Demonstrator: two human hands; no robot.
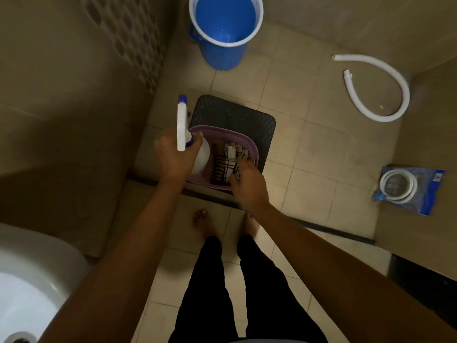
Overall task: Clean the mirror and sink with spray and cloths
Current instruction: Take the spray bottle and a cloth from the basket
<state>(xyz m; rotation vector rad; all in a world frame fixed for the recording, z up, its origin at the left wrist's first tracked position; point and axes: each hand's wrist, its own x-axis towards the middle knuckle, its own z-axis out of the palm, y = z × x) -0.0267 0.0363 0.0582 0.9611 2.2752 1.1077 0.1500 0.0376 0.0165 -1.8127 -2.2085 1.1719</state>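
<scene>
Beige-tiled bathroom floor [319,154], viewed from above. White plastic spray bottle with blue trigger nozzle [184,134] is held in the left hand [174,159], fingers curled round its neck, above the left edge of a lilac plastic basket [251,151]. Folded black-and-white checked cloths [228,162] lie inside the basket. Right hand [247,185] reaches into the basket, fingertips on the cloths; whether its grip has closed on them cannot be told. Basket sits on a dark woven-pattern plastic stool [237,115]. White ceramic sink [32,280] at lower left. Blue plastic bucket with white rim [223,28] stands beyond the stool. Curved white corrugated hose [380,90] lies on the floor to the right; a coiled white hose in a blue packet [410,188] lies nearer, print unreadable.
</scene>
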